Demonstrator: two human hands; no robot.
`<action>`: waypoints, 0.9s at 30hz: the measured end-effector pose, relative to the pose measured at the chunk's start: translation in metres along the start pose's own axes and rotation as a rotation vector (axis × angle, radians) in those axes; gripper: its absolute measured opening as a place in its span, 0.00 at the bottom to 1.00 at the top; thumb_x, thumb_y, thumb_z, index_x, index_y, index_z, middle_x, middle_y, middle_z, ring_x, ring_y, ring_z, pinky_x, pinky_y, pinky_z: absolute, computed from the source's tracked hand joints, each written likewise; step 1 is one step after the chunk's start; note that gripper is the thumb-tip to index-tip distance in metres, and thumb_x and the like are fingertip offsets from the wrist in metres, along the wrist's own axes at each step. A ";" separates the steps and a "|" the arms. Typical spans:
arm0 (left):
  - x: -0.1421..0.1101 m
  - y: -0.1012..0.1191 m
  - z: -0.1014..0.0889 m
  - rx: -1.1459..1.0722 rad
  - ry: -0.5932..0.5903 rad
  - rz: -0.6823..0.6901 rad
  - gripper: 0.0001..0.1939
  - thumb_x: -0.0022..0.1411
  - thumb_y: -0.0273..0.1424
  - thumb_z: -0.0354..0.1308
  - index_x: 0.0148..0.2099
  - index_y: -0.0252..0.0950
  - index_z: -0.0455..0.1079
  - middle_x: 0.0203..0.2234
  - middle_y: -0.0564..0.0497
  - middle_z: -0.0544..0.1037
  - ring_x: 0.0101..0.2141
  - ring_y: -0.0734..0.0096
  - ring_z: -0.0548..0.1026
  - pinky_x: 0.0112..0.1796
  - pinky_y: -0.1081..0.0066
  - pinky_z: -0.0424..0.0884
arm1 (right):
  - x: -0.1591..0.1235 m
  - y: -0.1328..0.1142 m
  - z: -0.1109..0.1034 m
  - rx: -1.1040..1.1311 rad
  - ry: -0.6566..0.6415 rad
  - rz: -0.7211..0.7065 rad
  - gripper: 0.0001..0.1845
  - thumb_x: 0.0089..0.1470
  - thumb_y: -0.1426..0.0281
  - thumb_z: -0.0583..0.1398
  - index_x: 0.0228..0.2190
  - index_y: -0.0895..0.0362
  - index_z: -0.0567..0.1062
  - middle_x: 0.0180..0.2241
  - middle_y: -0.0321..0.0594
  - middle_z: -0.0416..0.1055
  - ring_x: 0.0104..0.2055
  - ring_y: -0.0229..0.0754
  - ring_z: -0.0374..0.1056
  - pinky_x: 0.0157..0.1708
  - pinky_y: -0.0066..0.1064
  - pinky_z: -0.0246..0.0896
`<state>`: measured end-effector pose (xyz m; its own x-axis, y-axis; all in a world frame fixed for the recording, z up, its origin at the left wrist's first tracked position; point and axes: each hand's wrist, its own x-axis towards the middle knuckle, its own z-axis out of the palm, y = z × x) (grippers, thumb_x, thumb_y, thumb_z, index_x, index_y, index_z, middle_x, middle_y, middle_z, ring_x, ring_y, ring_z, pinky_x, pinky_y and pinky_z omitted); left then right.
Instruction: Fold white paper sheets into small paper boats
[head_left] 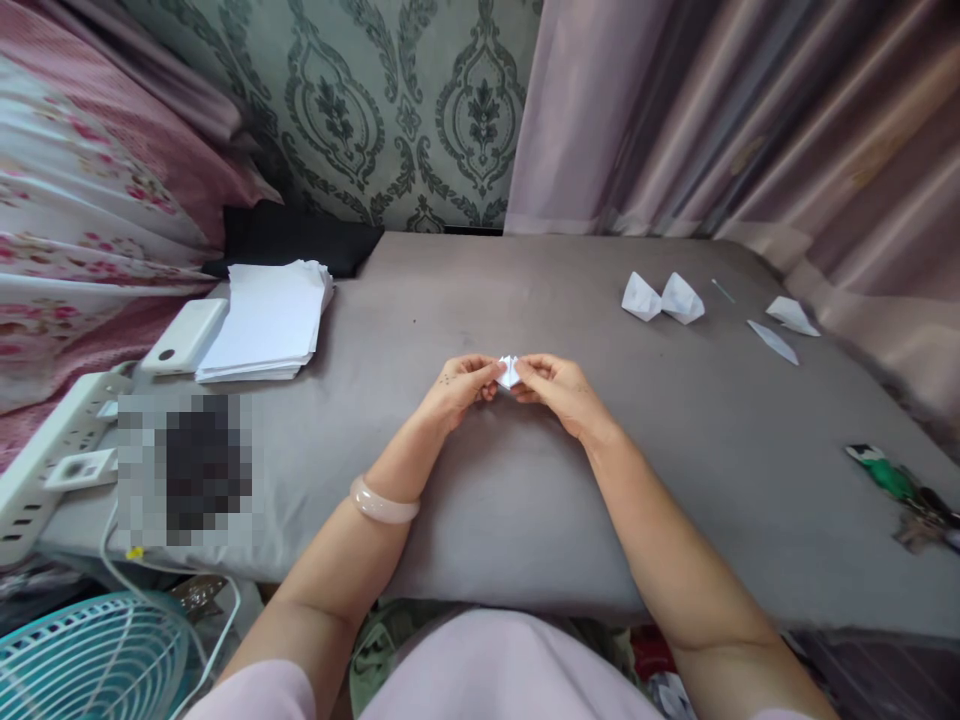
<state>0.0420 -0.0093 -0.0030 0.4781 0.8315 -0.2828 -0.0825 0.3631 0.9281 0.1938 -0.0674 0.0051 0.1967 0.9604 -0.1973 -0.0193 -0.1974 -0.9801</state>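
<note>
As seen from the head camera, the folded paper piece sits above the middle of the grey cloth-covered surface, pinched between both hands. The left hand closes its thumb and fingertips on the piece's left edge; the right hand closes likewise on the right edge. Both hands are curled nearly shut, with only the small white folds showing between them.

Judged from its size and thin layers, the piece is very light, pliable and easily creased or torn; it should be gripped at the folded edges with light fingertip pressure, not squeezed across the middle.

Elsewhere in the same view:
- A stack of white paper sheets lies at the left, with a white power bank just beside it.
- Two folded paper shapes rest at the far right, touching each other.
- Two flatter folded pieces lie further right.
- A bangle circles the left wrist.
</note>
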 end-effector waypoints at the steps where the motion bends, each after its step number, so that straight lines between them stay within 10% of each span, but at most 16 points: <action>1: 0.000 0.001 0.000 -0.011 0.019 -0.017 0.09 0.54 0.30 0.65 0.33 0.29 0.71 0.18 0.55 0.70 0.18 0.83 0.65 0.22 0.79 0.61 | 0.001 0.001 0.000 -0.021 0.043 -0.043 0.14 0.51 0.60 0.64 0.34 0.57 0.75 0.30 0.41 0.77 0.31 0.39 0.74 0.34 0.33 0.72; 8: 0.006 -0.007 -0.002 0.102 0.099 0.056 0.07 0.57 0.28 0.62 0.35 0.33 0.66 0.19 0.55 0.73 0.20 0.80 0.70 0.25 0.78 0.67 | 0.007 0.015 -0.005 -0.457 -0.005 -0.491 0.11 0.52 0.74 0.58 0.37 0.55 0.78 0.42 0.42 0.72 0.42 0.40 0.72 0.43 0.33 0.70; 21: 0.002 -0.017 -0.013 1.071 0.084 0.523 0.14 0.55 0.31 0.64 0.46 0.36 0.77 0.49 0.39 0.68 0.51 0.54 0.67 0.53 0.56 0.63 | 0.010 0.027 -0.007 -0.791 -0.016 -0.461 0.08 0.55 0.75 0.60 0.37 0.57 0.78 0.42 0.45 0.72 0.43 0.43 0.70 0.48 0.35 0.64; 27: 0.003 -0.008 -0.020 1.056 -0.132 0.529 0.12 0.63 0.30 0.56 0.47 0.36 0.76 0.37 0.44 0.74 0.38 0.64 0.73 0.45 0.66 0.67 | 0.009 0.031 -0.004 -0.906 -0.019 -0.509 0.09 0.56 0.71 0.60 0.40 0.56 0.77 0.43 0.46 0.72 0.49 0.48 0.67 0.50 0.40 0.61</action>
<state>0.0264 -0.0018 -0.0162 0.6932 0.7016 0.1648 0.4355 -0.5900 0.6799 0.1988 -0.0655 -0.0275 -0.0409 0.9729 0.2274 0.8070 0.1663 -0.5667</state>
